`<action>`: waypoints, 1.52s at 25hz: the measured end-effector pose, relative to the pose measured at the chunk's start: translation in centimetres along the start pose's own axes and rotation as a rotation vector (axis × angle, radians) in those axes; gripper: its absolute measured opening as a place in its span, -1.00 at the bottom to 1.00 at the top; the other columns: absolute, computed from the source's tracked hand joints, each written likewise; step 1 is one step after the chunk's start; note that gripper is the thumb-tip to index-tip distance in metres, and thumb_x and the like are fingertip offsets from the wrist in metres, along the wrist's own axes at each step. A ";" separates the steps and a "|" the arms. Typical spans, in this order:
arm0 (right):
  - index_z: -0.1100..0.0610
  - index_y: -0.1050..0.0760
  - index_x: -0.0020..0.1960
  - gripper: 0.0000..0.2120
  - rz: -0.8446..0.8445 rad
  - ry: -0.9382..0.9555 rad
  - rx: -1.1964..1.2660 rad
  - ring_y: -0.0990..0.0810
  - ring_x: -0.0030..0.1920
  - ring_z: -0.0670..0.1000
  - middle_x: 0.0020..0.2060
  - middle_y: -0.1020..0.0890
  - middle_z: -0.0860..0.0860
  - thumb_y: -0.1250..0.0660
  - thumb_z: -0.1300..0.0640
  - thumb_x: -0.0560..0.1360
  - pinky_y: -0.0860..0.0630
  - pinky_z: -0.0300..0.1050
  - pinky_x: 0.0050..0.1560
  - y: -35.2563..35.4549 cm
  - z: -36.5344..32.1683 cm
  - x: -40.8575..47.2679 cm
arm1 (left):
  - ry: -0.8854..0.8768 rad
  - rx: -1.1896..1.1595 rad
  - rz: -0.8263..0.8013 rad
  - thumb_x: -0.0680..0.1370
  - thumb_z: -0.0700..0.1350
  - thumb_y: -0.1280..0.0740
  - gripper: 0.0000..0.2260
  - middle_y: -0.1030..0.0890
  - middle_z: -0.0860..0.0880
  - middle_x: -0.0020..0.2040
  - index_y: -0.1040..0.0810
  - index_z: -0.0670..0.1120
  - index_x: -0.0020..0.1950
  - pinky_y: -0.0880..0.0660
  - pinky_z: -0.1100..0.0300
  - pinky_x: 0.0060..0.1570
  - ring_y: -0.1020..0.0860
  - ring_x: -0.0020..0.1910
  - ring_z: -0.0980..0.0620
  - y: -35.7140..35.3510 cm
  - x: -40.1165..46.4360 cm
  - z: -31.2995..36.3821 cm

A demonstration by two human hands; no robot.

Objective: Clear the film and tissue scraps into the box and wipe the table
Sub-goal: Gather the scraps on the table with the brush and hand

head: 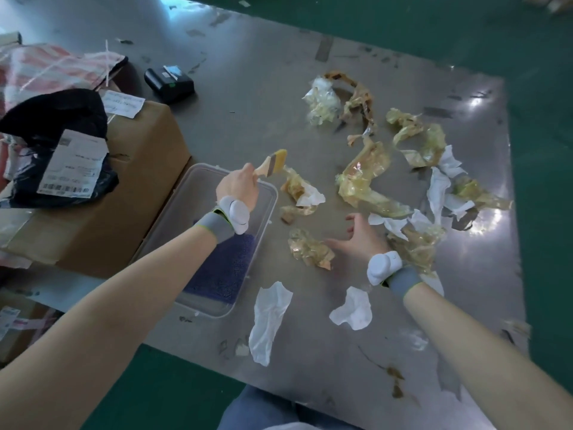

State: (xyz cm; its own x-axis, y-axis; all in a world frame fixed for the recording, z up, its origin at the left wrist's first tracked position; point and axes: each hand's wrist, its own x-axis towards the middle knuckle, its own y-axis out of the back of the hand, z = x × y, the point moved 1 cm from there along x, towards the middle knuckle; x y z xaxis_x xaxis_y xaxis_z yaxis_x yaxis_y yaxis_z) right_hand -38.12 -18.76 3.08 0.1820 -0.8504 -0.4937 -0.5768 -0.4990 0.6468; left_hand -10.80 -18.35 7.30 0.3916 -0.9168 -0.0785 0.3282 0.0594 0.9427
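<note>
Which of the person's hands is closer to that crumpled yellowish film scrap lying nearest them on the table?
The right hand. Its open fingers reach toward the film scrap, almost touching it. The left hand is farther off, above the clear plastic box, gripping a brush.

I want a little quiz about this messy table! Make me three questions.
1. True or false: the left hand holds a brush.
2. What lies inside the clear box: A) a purple cloth, B) tissue, C) film?
3. Fill in: the right hand reaches, fingers spread, toward a crumpled piece of yellow ____.

Key: 1 true. 2 A, the purple cloth. 3 film.
</note>
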 end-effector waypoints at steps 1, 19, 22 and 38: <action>0.10 -0.17 0.44 -0.09 -0.050 0.015 -0.043 -0.42 0.26 0.08 0.29 -0.36 0.10 -0.57 -0.13 0.28 -0.40 -0.03 0.27 -0.8 0.2 -0.2 | 0.006 0.023 0.016 0.60 -0.20 -0.12 -0.89 -0.61 -0.23 -0.04 -0.40 -0.20 0.04 -0.32 0.04 -0.29 -0.48 -0.21 -0.19 0.0 0.4 0.4; 0.15 0.36 0.54 0.29 0.041 0.308 -0.230 0.01 0.55 0.20 0.56 0.10 0.16 -0.59 0.00 0.25 -0.16 0.11 0.48 -4.8 3.5 -0.2 | -0.469 0.511 -0.339 0.54 -0.31 -0.16 -0.78 -0.62 -0.19 0.00 -0.49 -0.19 0.14 -0.40 0.07 -0.22 -0.60 -0.03 -0.25 -2.0 -5.6 3.8; 0.12 0.35 0.54 0.08 0.032 0.372 -0.292 -0.07 0.54 0.18 0.57 0.09 0.09 -0.44 0.19 0.40 -0.26 0.10 0.46 -5.3 3.8 0.1 | -0.491 0.495 -0.371 0.54 -0.30 -0.16 -0.77 -0.62 -0.18 0.00 -0.48 -0.19 0.15 -0.47 0.04 -0.18 -0.60 -0.04 -0.23 -2.3 -7.5 3.6; 0.21 -0.29 0.22 -0.60 0.009 0.339 -0.298 -0.51 -0.03 0.25 0.16 -0.36 0.16 -0.30 0.29 0.42 -0.39 -0.05 -0.14 -5.3 1.7 -2.7 | -0.182 -0.006 -0.341 0.60 -0.15 -0.15 -0.82 -0.56 -0.16 -0.14 -0.53 -0.16 0.04 -0.47 -0.01 -0.19 -0.54 -0.14 -0.23 -3.5 -12.0 -0.3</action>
State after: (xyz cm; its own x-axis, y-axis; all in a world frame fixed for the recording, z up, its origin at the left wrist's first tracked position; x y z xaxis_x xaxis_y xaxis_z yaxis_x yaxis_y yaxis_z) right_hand -36.87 -13.53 -0.04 0.4574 -0.8366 -0.3014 -0.3339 -0.4757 0.8138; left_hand -16.44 -7.45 4.83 0.1001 -0.9393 -0.3283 0.4182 -0.2596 0.8705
